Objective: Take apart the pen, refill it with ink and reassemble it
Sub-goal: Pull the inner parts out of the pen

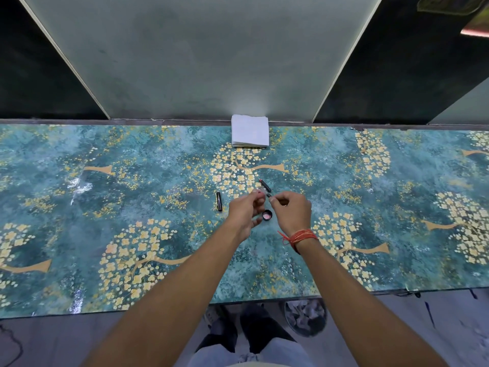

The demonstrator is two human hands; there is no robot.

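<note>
The left hand and the right hand are close together, each pinching a small pen part between them. A round ink cap lies under them. A black pen piece lies left. White tissues sit far ahead.

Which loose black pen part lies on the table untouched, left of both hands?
The black pen cap, lying alone left of the left hand. The other dark piece lies beyond the hands, by the right hand.
</note>
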